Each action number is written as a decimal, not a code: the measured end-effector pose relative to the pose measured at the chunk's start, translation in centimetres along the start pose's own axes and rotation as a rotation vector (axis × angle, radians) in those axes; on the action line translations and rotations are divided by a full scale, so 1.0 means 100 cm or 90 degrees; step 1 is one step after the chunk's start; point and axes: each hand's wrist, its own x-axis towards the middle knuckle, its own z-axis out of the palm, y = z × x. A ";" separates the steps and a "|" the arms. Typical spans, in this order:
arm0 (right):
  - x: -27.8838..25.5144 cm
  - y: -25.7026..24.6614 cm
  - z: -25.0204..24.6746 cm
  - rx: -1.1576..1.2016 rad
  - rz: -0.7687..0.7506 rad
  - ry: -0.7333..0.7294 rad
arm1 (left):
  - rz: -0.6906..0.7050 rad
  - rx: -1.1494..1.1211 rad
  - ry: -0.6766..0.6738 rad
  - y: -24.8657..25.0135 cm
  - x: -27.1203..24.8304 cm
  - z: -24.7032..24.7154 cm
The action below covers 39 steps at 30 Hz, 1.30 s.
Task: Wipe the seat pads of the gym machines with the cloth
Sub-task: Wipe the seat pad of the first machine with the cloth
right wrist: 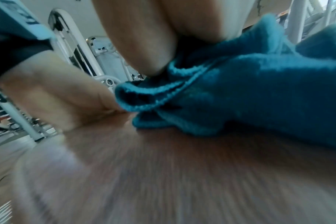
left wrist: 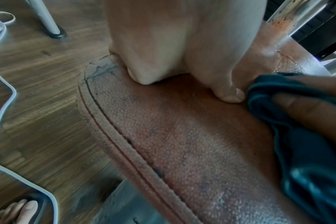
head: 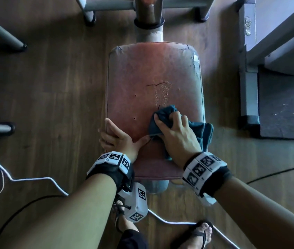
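From the head view, our right hand grips the bunched cloth on the seat pad; our left hand clasps its left edge. The left wrist view shows thumb beside cloth. The right wrist view is blurred.

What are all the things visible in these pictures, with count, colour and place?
Pad: one, worn red-brown, centre, on a grey post.
Droplets: a patch, clear, mid-pad beyond the cloth.
Cloth: one, teal, on the pad's near right part.
Cables: white and black, on the floor.
Frames: grey, left, top and right.
Mat: one, dark, right.
Floor: brown wood.
Feet: two, in dark sandals, bottom.
Left hand: grips the pad's left edge.
Right hand: grips the cloth on the pad.
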 end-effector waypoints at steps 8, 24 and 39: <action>-0.017 0.003 -0.002 -0.018 0.009 -0.053 | -0.003 0.001 -0.005 -0.001 0.001 0.000; 0.011 -0.001 -0.010 -0.003 0.083 -0.112 | -0.004 -0.015 0.013 -0.005 0.006 0.006; 0.033 0.003 -0.018 -0.034 0.069 -0.134 | 0.006 0.042 0.059 -0.006 0.005 0.010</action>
